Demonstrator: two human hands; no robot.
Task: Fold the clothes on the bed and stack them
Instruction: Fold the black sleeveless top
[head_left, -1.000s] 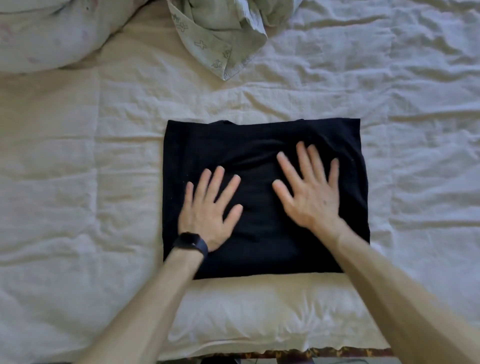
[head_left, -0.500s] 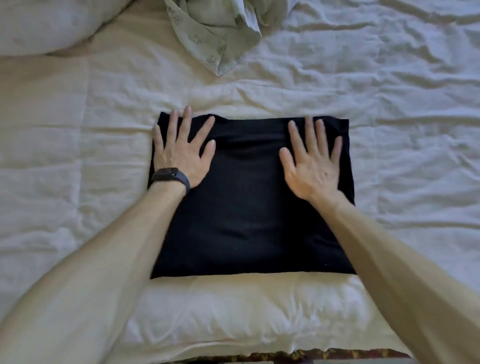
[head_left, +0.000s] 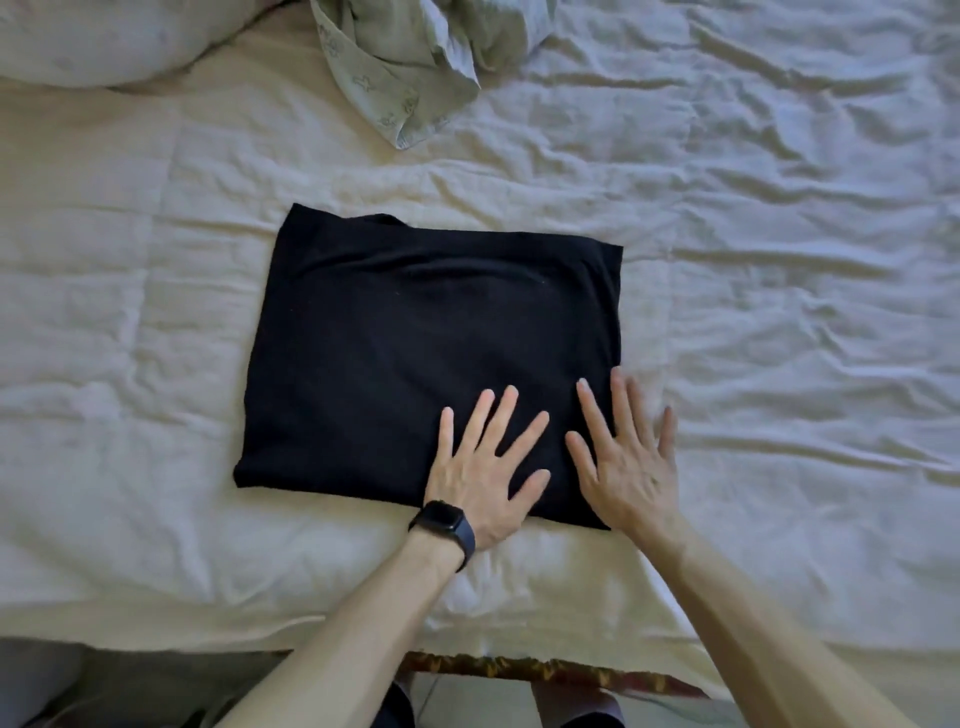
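A black garment (head_left: 405, 343), folded into a flat rectangle, lies on the cream quilt in the middle of the bed. My left hand (head_left: 485, 467), with a black watch on its wrist, presses flat on the garment's near right part, fingers spread. My right hand (head_left: 626, 462) lies flat on the garment's near right corner, its outer fingers over the edge on the quilt. A crumpled pale green patterned garment (head_left: 410, 62) sits unfolded at the far edge of the view.
The wrinkled cream quilt (head_left: 779, 260) covers the bed on all sides. A pillow (head_left: 104, 36) lies at the far left. The bed's near edge (head_left: 519, 665) shows a patterned trim, with floor below it.
Both hands slid from the garment's far edge back to its near right corner, the left hand crossing from the left side. The garment stays folded flat.
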